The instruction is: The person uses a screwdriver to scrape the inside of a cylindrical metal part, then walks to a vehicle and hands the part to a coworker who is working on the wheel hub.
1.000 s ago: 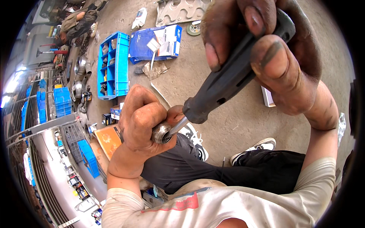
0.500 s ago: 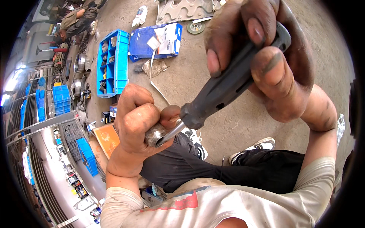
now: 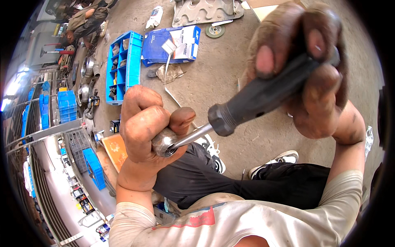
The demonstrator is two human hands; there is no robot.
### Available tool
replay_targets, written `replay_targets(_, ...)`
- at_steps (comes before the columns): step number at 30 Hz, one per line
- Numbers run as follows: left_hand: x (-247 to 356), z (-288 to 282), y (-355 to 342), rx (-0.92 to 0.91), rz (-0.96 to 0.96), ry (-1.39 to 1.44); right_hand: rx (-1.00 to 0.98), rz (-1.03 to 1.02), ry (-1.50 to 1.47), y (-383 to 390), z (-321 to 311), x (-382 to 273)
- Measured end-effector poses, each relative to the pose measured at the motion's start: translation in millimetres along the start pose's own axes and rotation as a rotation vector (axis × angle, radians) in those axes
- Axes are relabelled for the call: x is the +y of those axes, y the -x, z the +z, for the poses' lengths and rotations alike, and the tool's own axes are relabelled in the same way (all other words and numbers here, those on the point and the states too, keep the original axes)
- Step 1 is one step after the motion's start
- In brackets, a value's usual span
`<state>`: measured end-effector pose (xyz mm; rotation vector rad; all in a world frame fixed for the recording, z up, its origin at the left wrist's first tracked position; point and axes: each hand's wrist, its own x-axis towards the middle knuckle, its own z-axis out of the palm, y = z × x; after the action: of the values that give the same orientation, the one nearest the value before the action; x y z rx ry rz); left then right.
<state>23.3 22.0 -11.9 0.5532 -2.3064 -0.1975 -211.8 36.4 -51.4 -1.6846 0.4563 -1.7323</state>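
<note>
My right hand (image 3: 302, 74) is closed round the black handle of a screwdriver (image 3: 259, 96), which slants down to the left. Its bare steel shank reaches into the open end of a small, dirty metal tube-like part (image 3: 164, 143). My left hand (image 3: 144, 123) grips that part in curled fingers, with the thumb along its upper side. The screwdriver's tip is hidden inside the opening. Both hands are stained dark and held up above my lap.
On the concrete floor ahead stand a blue compartment bin (image 3: 125, 68) with small parts and a blue-and-white box (image 3: 170, 43). A grinding disc (image 3: 215, 30) lies near a metal plate (image 3: 205, 12). Shelving with blue crates (image 3: 66, 108) fills the left. Another person (image 3: 88, 20) is at the far left.
My right hand has moved right with the screwdriver, and more of the shank shows outside the metal part. My left hand still holds the part, shifted slightly.
</note>
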Motion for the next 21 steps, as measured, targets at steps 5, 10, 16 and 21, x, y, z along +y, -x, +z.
replay_targets(5, 1, 0, 0, -0.022, -0.016, -0.017, -0.046, -0.083, -0.023, 0, -8, -6)
replay_targets(10, 2, 1, 1, -0.038, -0.027, 0.015, -0.113, -0.112, -0.035, -5, -13, -11)
replay_targets(16, 5, 5, 0, -0.062, -0.075, 0.110, -0.161, -0.105, -0.064, -7, -10, -10)
replay_targets(21, 2, 8, 2, -0.082, -0.076, 0.097, -0.195, -0.099, -0.113, -10, -7, -4)
